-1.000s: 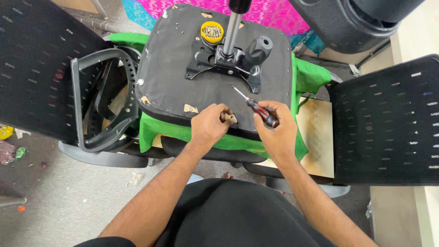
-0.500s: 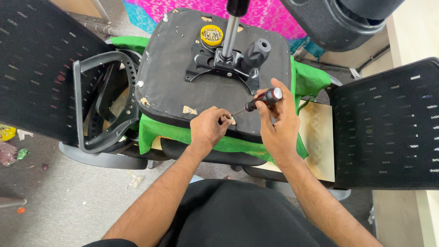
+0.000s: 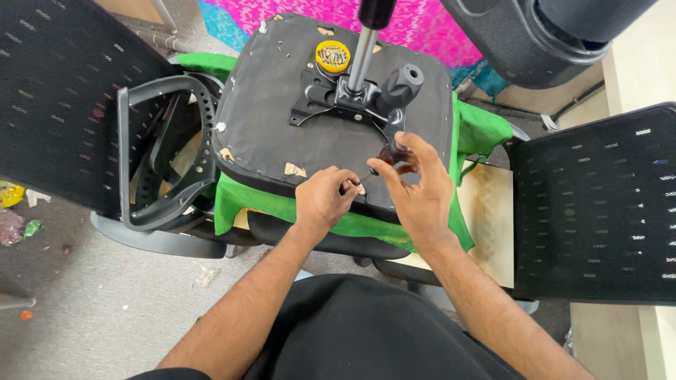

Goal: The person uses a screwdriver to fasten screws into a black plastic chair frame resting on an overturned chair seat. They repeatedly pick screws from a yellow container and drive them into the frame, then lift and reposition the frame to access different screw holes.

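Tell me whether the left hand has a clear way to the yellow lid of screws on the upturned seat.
Probably yes. The left hand is at the seat's near edge, and the yellow lid sits at the far side. Bare black underside lies between them, left of the metal bracket.

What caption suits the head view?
Two bare hands, left and right, work a red-handled screwdriver on an upturned black seat base.
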